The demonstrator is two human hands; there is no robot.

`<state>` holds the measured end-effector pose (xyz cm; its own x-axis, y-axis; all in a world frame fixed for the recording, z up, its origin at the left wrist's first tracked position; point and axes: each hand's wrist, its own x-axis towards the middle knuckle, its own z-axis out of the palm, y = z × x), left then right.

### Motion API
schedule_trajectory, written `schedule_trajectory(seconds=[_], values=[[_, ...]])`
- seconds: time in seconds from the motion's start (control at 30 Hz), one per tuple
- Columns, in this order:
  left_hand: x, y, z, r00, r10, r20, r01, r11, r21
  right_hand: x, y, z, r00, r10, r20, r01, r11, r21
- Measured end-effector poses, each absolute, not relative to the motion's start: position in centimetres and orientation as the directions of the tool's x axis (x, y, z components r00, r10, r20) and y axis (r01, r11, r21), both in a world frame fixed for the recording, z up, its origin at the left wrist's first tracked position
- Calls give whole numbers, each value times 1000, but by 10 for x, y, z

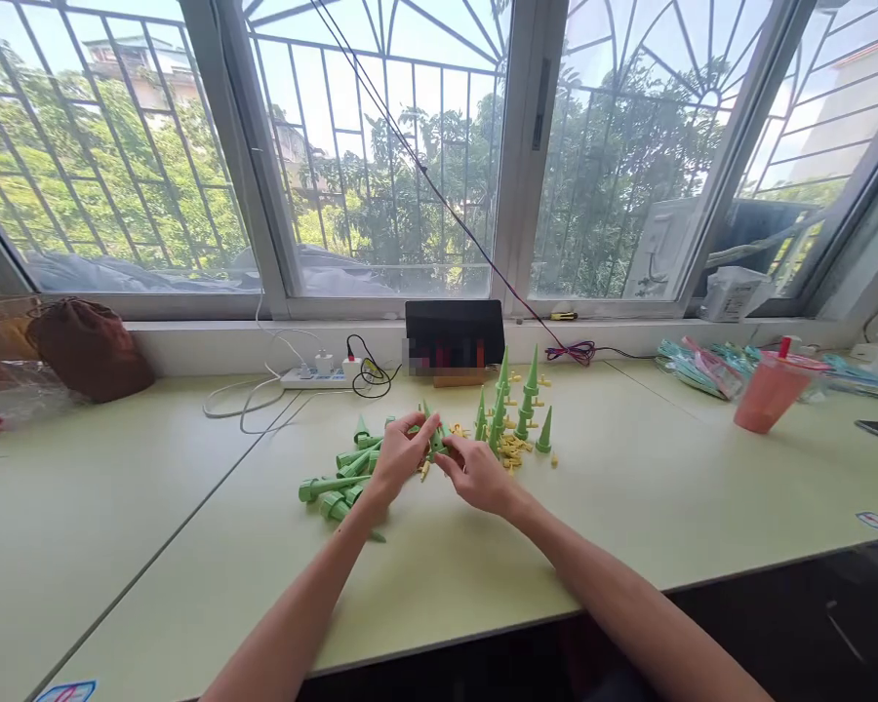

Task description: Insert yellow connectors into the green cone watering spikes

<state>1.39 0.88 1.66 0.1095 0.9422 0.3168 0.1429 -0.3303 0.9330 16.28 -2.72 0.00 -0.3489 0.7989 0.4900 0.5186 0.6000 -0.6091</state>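
Observation:
Between my two hands, over the middle of the table, is a green plastic watering spike (437, 445), its tip pointing up and away. My left hand (401, 456) is closed around its left side. My right hand (481, 476) pinches at its right side; any small part between those fingertips is hidden. Left of my left hand lies a loose pile of green spikes (329, 487). Several green spikes stand upright (531, 395) beyond my right hand, some stacked, with yellow valves sticking out. Loose yellow valves (513, 448) lie among them, and another yellow valve (425, 472) lies below the held spike.
A black tablet (454, 331) leans on a stand by the window ledge. Left of it are a white power strip (322, 376) and cables. A pink cup with a straw (776, 390) and plastic packets (702, 367) stand right; a brown bag (92, 349) sits far left.

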Motion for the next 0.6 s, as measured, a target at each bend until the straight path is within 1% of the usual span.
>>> schedule_trajectory(seconds=[0.07,0.13,0.2,0.3,0.4,0.5,0.6], values=[[13,8,18,190,946,261,112,-285,952,164,-26,-1,-352,802,483,488,597,-636],[12,6,19,234,939,253,106,-284,953,165,-25,-1,-335,812,478,473,584,-659],[12,6,21,239,934,266,114,-299,947,166,-23,-2,-306,822,481,470,569,-675],[11,6,24,158,936,316,134,-337,932,167,-20,-3,-257,833,491,483,550,-681],[9,8,26,29,918,395,146,-395,907,166,-20,-6,-239,825,513,524,554,-647],[8,12,25,-55,886,459,185,-443,877,162,-22,-11,-342,782,521,553,616,-561],[8,14,22,-103,851,515,264,-475,839,159,-26,-15,-490,735,468,548,677,-491]])
